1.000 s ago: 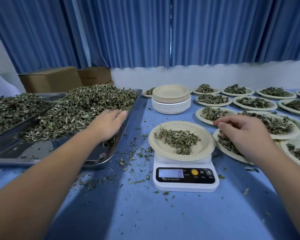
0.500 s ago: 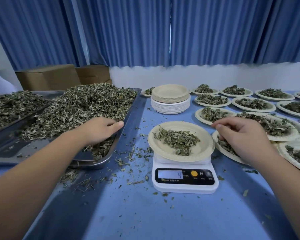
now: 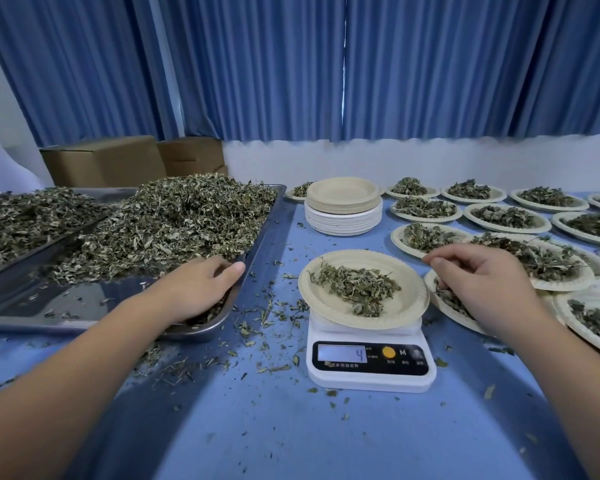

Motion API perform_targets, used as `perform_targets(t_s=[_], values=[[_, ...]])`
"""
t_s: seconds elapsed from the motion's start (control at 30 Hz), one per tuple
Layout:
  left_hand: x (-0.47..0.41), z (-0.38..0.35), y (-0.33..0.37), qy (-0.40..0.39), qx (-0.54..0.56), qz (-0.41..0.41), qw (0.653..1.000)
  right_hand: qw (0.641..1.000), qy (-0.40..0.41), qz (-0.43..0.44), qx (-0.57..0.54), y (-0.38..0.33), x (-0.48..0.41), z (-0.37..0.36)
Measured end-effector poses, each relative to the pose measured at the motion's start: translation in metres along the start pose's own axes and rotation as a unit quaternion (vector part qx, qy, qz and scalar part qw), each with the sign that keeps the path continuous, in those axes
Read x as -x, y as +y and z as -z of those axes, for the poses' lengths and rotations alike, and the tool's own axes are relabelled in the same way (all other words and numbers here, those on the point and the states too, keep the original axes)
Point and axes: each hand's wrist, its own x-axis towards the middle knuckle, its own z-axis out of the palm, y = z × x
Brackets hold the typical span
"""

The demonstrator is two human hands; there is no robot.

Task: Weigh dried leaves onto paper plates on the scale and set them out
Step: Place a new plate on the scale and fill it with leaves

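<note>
A paper plate (image 3: 314, 301) with a small heap of dried leaves (image 3: 357, 287) sits on the white scale (image 3: 371, 374), whose display reads 4. To its left a metal tray (image 3: 32, 306) holds a big pile of dried leaves (image 3: 174, 220). My left hand (image 3: 201, 285) is in the tray's near right corner, fingers curled round leaves there. My right hand (image 3: 482, 275) hovers just right of the weighed plate, above a filled plate, fingers loosely curled with nothing visible in them.
A stack of empty plates (image 3: 343, 209) stands behind the scale. Several filled plates (image 3: 506, 216) cover the table's right side. A second tray of leaves (image 3: 21, 216) lies far left, cardboard boxes (image 3: 104, 164) behind it. Loose leaf bits (image 3: 267, 313) litter the blue table.
My left hand drew back from the pile to the tray's near corner and curled into the leaves. The scale display changed to 4. The right hand barely moved.
</note>
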Motion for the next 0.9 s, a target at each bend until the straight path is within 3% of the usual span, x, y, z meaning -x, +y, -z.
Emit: perform_targets(t_s=[0.17,0.3,0.5,0.63,0.9], values=[[0.008,0.002,0.0,-0.154,0.052,0.038,0.986,1.0,-0.01,0.008,0.012,0.0,0.0,0.001],[0.014,0.008,0.009,-0.178,0.022,0.046,0.983,1.0,-0.007,0.01,0.021,0.001,0.0,0.001],[0.033,0.014,0.014,-0.167,-0.072,0.024,0.983,1.0,-0.005,0.011,0.014,0.0,0.0,0.0],[0.049,0.015,0.011,-0.153,-0.062,0.008,0.986,1.0,-0.002,0.009,0.006,0.0,0.001,0.0],[0.07,0.006,0.006,-0.018,-0.066,-0.031,0.997,1.0,-0.004,0.001,0.007,0.002,0.001,0.0]])
